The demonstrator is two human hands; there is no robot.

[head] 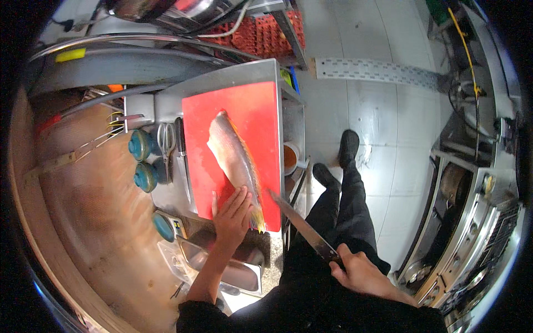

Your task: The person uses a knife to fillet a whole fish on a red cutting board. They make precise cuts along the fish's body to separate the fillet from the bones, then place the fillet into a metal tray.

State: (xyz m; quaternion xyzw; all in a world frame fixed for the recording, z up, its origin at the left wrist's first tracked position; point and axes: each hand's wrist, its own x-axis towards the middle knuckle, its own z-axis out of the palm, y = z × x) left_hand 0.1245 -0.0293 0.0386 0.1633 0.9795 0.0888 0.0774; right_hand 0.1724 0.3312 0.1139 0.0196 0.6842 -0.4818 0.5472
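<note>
A silvery fish fillet (233, 152), skin side up, lies lengthwise on a red cutting board (254, 108). Its narrow end with a yellowish tail (258, 219) points towards me. My left hand (233, 210) rests flat on the fish near the tail, fingers spread and gripping nothing. In my right hand (354, 266) is the handle of a large kitchen knife (302, 224). The blade slants up and left, its tip over or just beside the board's right edge, close to the fish. Whether the tip touches the board I cannot tell.
Left of the board lie scissors (166, 141) and a black-handled knife (182, 154). Two teal-lidded jars (140, 144) stand beyond them. A steel pan (241, 275) sits below the board. A white container (291, 157) is on the shelf at right. A stove (462, 241) stands far right.
</note>
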